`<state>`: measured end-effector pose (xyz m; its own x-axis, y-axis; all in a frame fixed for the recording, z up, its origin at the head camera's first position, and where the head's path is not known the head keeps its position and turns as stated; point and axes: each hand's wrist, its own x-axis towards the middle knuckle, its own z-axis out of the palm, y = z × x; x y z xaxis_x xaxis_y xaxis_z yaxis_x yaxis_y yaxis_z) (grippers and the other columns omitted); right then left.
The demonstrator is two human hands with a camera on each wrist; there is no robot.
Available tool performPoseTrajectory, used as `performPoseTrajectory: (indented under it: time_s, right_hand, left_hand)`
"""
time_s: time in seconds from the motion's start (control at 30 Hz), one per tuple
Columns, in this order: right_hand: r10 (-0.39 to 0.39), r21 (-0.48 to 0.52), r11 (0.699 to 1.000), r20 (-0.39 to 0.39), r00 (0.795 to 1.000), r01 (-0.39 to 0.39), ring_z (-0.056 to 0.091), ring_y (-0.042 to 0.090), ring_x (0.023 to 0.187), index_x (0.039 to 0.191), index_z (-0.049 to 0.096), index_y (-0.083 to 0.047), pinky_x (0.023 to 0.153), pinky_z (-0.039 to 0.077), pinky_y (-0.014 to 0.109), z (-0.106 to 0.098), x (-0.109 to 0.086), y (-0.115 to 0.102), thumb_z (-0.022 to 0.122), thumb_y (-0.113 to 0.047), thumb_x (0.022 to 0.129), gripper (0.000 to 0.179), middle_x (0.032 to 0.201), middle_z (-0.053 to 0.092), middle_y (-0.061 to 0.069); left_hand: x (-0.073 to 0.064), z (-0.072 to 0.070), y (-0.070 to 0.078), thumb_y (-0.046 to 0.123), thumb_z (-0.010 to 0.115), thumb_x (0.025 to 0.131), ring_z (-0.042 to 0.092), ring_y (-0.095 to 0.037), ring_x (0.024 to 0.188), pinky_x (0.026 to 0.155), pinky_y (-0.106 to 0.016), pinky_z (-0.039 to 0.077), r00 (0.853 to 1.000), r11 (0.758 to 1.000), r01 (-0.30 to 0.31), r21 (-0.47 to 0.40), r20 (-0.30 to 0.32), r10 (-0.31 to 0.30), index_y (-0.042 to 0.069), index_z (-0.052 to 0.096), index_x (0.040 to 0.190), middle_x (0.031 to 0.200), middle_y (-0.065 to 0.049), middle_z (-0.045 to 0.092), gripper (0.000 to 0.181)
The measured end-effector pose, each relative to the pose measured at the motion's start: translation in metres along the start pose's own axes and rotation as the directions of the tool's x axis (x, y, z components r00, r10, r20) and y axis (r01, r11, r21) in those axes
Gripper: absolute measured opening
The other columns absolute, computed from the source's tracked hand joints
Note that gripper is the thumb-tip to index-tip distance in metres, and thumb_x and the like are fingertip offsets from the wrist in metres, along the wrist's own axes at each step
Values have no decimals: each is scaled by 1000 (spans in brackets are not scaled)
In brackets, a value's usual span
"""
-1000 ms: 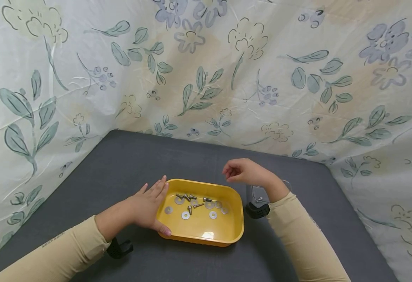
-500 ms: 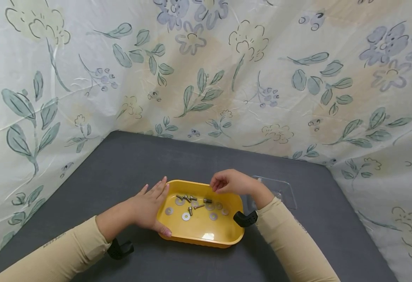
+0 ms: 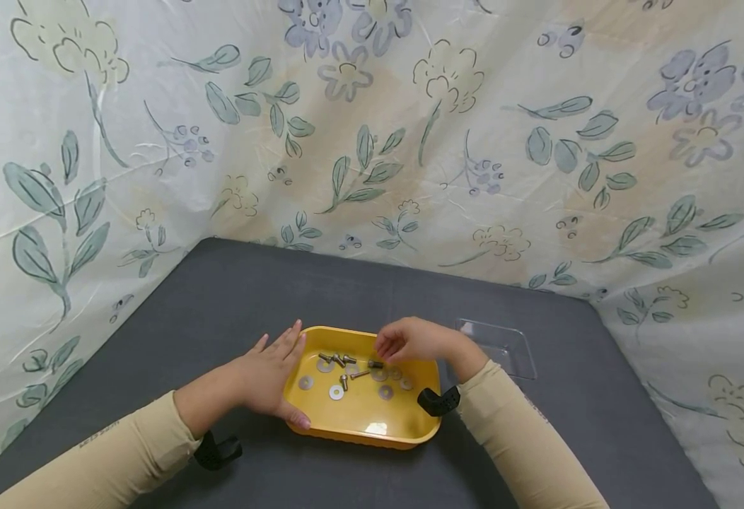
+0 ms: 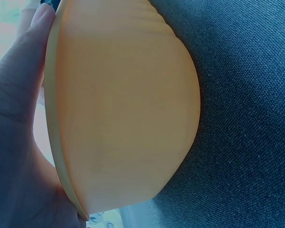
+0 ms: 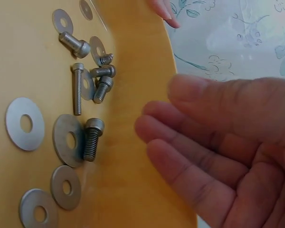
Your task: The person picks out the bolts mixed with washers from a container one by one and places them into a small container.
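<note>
**Your bare right hand (image 3: 413,339) hung loosely curled above the rounded, rectangular yellow plastic tray (image 3: 359,417)**

Your right thumb and fingers were bent and spread apart, with nothing between them; they hung inside the far right part of the tray, near a short, thick silver metal socket-head screw (image 5: 91,142); that screw lay against a broad, flat silver metal washer (image 5: 69,159). Your bare left hand (image 3: 269,378) spanned the tray's left end, its fingers extended at the far corner and its thumb resting along the rim at the near one.

The tray sat flat on the dark grey cloth-covered table (image 3: 295,283), in front of you; six screws and eight washers lay scattered in it, mostly toward the far side; one long, thin silver metal screw (image 5: 78,90) lay amid the shorter ones; a bright, round silver washer (image 5: 24,123) lay flat on the tray floor, apart from the rest.

To the right, just beyond your right wrist, a clear, shallow rectangular plastic container (image 3: 512,353) rested on the table; your beige sleeves (image 3: 531,438) ended behind black wrist straps (image 3: 438,401); a pale floral-printed curtain (image 3: 378,212) rose behind the table.
</note>
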<state>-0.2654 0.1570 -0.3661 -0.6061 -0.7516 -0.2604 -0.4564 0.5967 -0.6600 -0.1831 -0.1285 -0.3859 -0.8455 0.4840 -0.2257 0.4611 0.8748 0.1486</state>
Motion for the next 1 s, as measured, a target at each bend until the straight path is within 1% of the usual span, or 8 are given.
performPoseTrajectory:
  time_s: [0.17, 0.3, 0.37, 0.47, 0.7, 0.8, 0.9, 1.0]
  right_hand:
    - [35, -9, 999, 84, 996, -34, 58, 19, 103, 116, 61, -4, 87, 47, 29, 6, 1, 1, 66, -5, 83, 34, 113, 62, 9]
    - [49, -41, 998, 121, 992, -44, 56, 22, 108, 120, 59, -4, 91, 45, 32, 11, 2, 2, 68, -6, 81, 40, 117, 60, 8]
    - [48, -56, 998, 122, 991, -41, 56, 22, 108, 120, 59, -4, 91, 45, 32, 13, 2, 3, 68, -6, 81, 40, 117, 60, 8]
    - [51, -79, 996, 121, 991, -42, 57, 19, 106, 119, 59, -5, 89, 45, 29, 14, 4, 5, 68, -5, 81, 39, 115, 61, 6]
    - [75, -68, 995, 129, 989, -67, 58, 20, 105, 119, 59, -5, 85, 46, 24, 17, 7, 3, 67, -5, 82, 38, 114, 62, 7]
    - [69, -80, 995, 123, 990, -59, 58, 19, 105, 118, 60, -6, 85, 46, 24, 16, 7, 3, 67, -5, 82, 38, 113, 62, 5]
    - [52, -89, 995, 106, 993, -43, 58, 19, 105, 118, 61, -7, 85, 46, 25, 14, 6, 2, 68, -6, 81, 37, 112, 63, 4]
    - [40, -106, 994, 90, 995, -30, 57, 19, 106, 120, 60, -7, 89, 45, 29, 12, 3, 2, 68, -6, 82, 39, 115, 61, 5]
  left_hand:
    - [0, 1, 0, 87, 51, 52, 1, -29, 139, 107, -56, 6, 1000, 1000, -4, -4, -3, 4, 1, 8, 146, 152, -15, -10, 134]
    - [-1, 2, 0, 87, 51, 52, 1, -29, 139, 107, -56, 7, 1000, 1000, -9, -3, -6, 9, 2, 8, 146, 152, -15, -10, 134]
    - [-1, 2, 0, 87, 50, 52, 1, -29, 139, 107, -56, 7, 1000, 1000, -8, 0, -6, 8, 2, 8, 146, 152, -15, -10, 134]
    - [-1, 2, 0, 87, 50, 52, 1, -29, 139, 107, -56, 7, 1000, 1000, -7, 4, -7, 7, 2, 8, 146, 152, -14, -10, 134]
    - [-1, 1, 0, 88, 49, 51, 1, -28, 140, 107, -55, 6, 1000, 1000, 0, 8, -6, 0, 3, 8, 147, 152, -14, -10, 134]
    - [-1, 1, 0, 87, 50, 51, 1, -28, 140, 107, -55, 6, 1000, 1000, -1, 3, -8, 1, 3, 9, 147, 152, -14, -10, 134]
    - [0, 1, -1, 87, 50, 51, 1, -29, 140, 107, -56, 6, 1000, 1000, -2, 1, -10, 2, 3, 9, 147, 152, -14, -10, 134]
    - [0, 1, -1, 88, 50, 50, 0, -28, 140, 107, -55, 6, 1000, 1000, 5, 4, -3, -5, 3, 8, 147, 152, -14, -11, 135]
